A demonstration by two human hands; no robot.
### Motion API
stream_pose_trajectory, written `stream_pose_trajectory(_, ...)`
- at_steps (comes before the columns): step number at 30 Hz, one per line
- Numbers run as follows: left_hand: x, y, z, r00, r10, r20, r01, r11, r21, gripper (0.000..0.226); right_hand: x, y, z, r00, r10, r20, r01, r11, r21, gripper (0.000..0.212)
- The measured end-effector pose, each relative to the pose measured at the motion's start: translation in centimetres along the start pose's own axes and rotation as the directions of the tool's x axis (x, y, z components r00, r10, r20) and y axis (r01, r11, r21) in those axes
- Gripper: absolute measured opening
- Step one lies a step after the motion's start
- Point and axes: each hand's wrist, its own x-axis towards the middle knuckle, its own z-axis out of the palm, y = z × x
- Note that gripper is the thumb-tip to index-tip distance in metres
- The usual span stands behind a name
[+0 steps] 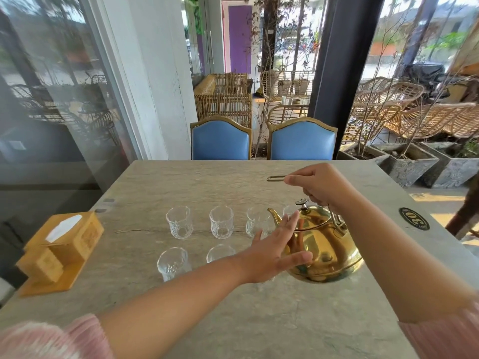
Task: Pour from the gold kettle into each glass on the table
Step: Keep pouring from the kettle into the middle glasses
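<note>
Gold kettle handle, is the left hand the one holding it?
No, the right hand grips the handle of the gold kettle; the left hand is open beside its body.

Soft pink ribbed sleeves [440, 338]

Gold kettle [330, 251] in right hand [319, 187], left hand [270, 256] alongside

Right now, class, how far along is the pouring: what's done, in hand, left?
Done: nothing yet; the visible glasses look empty. In hand: the right hand grips the handle of the gold kettle, the left hand open beside its body. Left: pouring into every glass.
</note>
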Motion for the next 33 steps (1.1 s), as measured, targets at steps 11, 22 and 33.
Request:
stream_pose_trajectory(11, 4.0, -3.3, -0.4, 0.997, -0.079, 0.005, 0.079, 0.997, -0.021, 0.101, 6.0, -0.3, 2.1, 0.993, 0.084, 0.078, -0.072, 0.985, -0.156, 0.024)
stream_pose_trajectory(22, 4.4, -4.1, -0.6, 0.998, -0.068, 0.016, 0.069, 0.996, -0.057, 0.11, 7.5, -0.4, 3.4, 0.991, 0.085, 0.104, -0.057, 0.968, -0.243, 0.028)
stream_pose_trajectory(33, 3.7, -4.0, -0.7, 0.997, -0.073, 0.014, 0.074, 0.994, -0.083, 0.114, 7.4, -1.0, 4.1, 0.988, 0.099, 0.118, -0.066, 0.964, -0.256, 0.027)
